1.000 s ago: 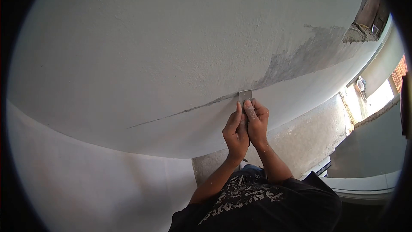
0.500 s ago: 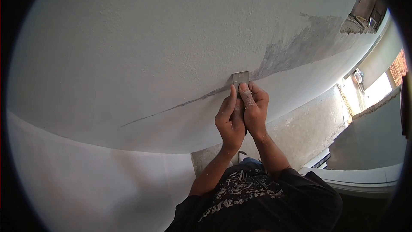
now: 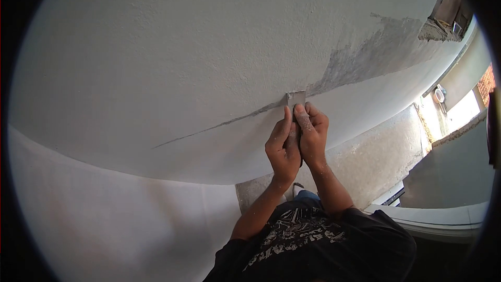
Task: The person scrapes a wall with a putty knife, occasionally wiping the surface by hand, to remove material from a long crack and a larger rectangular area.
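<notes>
A flat metal scraper has its wide edge against the pale wall, at the lower border of a grey bare patch. My left hand is closed on the scraper from the left side, and my right hand grips it from the right, thumb on the blade. White dust marks the fingers. The handle is mostly hidden between my palms. A thin dark line runs from the blade down to the left across the wall.
A rough-edged opening is at the upper right. Below my arms lies the concrete floor, with my shoe on it. A white ledge and a bright window are on the right. Another white wall stands lower left.
The scraper and both hands have shifted slightly right and down in the view. The wall, its patch and the opening also appear slightly farther right. The grip looks the same.
</notes>
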`<state>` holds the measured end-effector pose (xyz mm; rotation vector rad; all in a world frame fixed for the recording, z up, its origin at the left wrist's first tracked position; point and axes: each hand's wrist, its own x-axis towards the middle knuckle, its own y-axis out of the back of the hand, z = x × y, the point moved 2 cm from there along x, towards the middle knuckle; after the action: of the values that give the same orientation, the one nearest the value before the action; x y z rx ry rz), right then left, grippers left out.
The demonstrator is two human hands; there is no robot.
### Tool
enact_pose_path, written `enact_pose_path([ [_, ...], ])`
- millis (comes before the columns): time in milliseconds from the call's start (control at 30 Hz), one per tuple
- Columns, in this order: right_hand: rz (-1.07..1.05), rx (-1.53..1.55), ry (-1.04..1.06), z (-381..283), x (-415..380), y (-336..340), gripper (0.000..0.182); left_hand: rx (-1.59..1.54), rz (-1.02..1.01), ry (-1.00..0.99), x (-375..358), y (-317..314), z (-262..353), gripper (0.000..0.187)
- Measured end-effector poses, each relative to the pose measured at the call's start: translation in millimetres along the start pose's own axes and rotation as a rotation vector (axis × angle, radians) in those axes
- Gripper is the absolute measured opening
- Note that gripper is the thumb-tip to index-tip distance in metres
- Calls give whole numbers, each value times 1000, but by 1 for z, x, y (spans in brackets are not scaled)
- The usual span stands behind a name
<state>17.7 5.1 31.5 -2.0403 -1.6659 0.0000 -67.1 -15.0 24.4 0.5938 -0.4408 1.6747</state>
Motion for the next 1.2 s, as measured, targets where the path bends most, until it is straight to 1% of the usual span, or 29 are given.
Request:
enact_pose_path([
  [33,3,35,-2,-15,8,-9,32,-19,-27,28,2,1,7,42],
  [100,16,69,-6,-22,9,-13,32,-18,-11,75,-7,0,8,41],
  [133,9,24,5,-13,8,-8,32,-22,0,66,1,-1,7,41],
  [200,-9,-63,18,26,-7,11,31,41,39,-4,-16,-4,-13,40],
  [267,-10,-34,3,23,-2,7,31,69,59,-40,-20,-5,-23,41],
  [333,-4,-29,-39,-13,3,-5,31,7,7,60,-5,1,6,41],
  [400,-10,-28,-34,-18,4,-5,30,-45,-19,143,6,0,17,40],
  [433,-9,-36,-29,-8,1,-2,29,-33,-4,111,2,-1,12,41],
  [500,-15,-41,-27,13,-7,4,28,40,54,0,-22,-7,-16,41],
  [533,-14,-23,-22,11,-2,1,27,78,82,-55,-21,-7,-19,41],
  [567,-16,-11,-27,6,2,-1,27,68,69,-51,-20,-7,-22,40],
  [667,-16,-26,-57,-10,-1,-4,26,-50,-24,68,7,-1,12,39],
  [733,-28,-14,-12,-15,6,-6,26,-38,14,21,6,-4,12,40],
  [767,-35,14,-36,3,2,2,26,-23,45,-11,-6,-6,0,40],
  [800,-18,-20,-71,11,-4,6,26,-5,72,-37,-16,-8,-11,41],
  [833,-30,-25,-48,15,-3,7,26,59,94,-66,-16,-10,-13,40],
  [867,-45,-37,-38,17,-2,9,27,22,71,-74,-12,-10,-14,40],
  [933,-28,-18,-3,-15,8,-7,28,-35,29,-52,4,-3,9,40],
  [967,-26,-6,14,-27,12,-12,29,-95,21,4,12,-3,18,39],
  [1067,-51,-70,32,-10,8,1,30,-27,73,-4,-1,-10,6,39],
  [1167,-9,-45,-196,41,-28,36,30,29,77,119,-56,-16,-36,39],
  [1200,26,-18,-282,56,-39,49,29,32,23,219,-75,-16,-55,38],
])
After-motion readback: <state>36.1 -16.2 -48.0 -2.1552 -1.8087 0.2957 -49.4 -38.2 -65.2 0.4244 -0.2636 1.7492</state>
